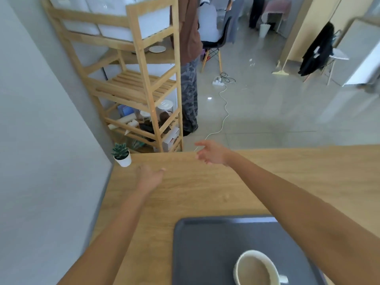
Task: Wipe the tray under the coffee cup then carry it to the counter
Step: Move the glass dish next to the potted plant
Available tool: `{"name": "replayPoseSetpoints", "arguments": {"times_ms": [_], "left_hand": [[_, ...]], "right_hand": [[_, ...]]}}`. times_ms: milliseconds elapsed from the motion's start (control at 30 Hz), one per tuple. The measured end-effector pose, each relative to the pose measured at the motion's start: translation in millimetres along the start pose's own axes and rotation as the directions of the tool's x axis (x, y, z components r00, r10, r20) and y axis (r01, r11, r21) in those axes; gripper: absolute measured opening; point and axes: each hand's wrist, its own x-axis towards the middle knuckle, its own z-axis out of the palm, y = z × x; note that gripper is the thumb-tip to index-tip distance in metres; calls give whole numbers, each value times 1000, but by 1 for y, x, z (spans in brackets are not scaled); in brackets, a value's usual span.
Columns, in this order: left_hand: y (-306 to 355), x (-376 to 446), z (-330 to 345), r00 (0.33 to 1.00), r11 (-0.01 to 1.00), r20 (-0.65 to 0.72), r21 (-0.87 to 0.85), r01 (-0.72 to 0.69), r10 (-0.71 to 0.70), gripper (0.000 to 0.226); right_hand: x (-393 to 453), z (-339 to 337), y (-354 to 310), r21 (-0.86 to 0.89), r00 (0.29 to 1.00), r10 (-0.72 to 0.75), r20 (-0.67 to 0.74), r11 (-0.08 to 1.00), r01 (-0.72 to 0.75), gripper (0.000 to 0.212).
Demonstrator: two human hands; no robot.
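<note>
A dark grey tray (205, 243) lies on the wooden table (185, 192) near the bottom edge of view. On its right part stands a cream coffee cup (256, 268) filled with milky coffee. Both my arms stretch out over the table, well beyond the tray. My left hand (151, 175) hovers above the bare wood with fingers apart and nothing in it. My right hand (211, 152) reaches past the table's far edge, fingers spread and empty. My right forearm crosses above the tray's right corner. No cloth is in view.
A small succulent in a white pot (122, 155) sits at the table's far left corner by the grey wall. Beyond stands a wooden shelf rack (144, 83) holding boxes and jars. A person (190, 58) stands beside it. A white power cable (223, 112) crosses the floor.
</note>
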Motion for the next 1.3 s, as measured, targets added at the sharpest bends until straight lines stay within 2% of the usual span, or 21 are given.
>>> {"name": "replayPoseSetpoints", "arguments": {"times_ms": [100,233,367,433,533,633,833,1000,1133,1300], "left_hand": [[47,-41,25,984,986,67,2,-168,167,74],[101,-99,81,896,920,243,31,-391,372,70],[128,-156,161,769,852,473,69,-519,430,66],[128,-177,202,702,837,575,53,-544,420,66],[117,-201,255,640,845,679,53,-531,359,64],[103,-218,295,618,867,730,73,-493,290,63],[87,-232,333,625,926,751,50,-373,212,59],[81,-231,345,630,928,738,13,-372,242,63],[78,-225,349,657,965,720,-70,-252,224,61],[79,-222,352,651,977,728,-153,-151,214,60]], "right_hand": [[-57,-53,48,185,995,91,-42,979,-82,71],[-140,-110,121,173,977,111,-181,982,-79,57],[-218,-150,195,262,934,208,-289,956,-132,52],[-254,-154,227,240,905,232,-357,959,-150,57],[-290,-145,272,233,872,250,-422,959,-162,62],[-307,-128,307,284,880,267,-393,945,-161,60],[-316,-98,333,403,915,282,-288,902,-151,62],[-311,-84,346,403,905,262,-336,908,-113,81],[-306,-79,350,508,895,275,-352,859,-64,83],[-309,-77,341,621,880,315,-355,783,-30,78]]}}
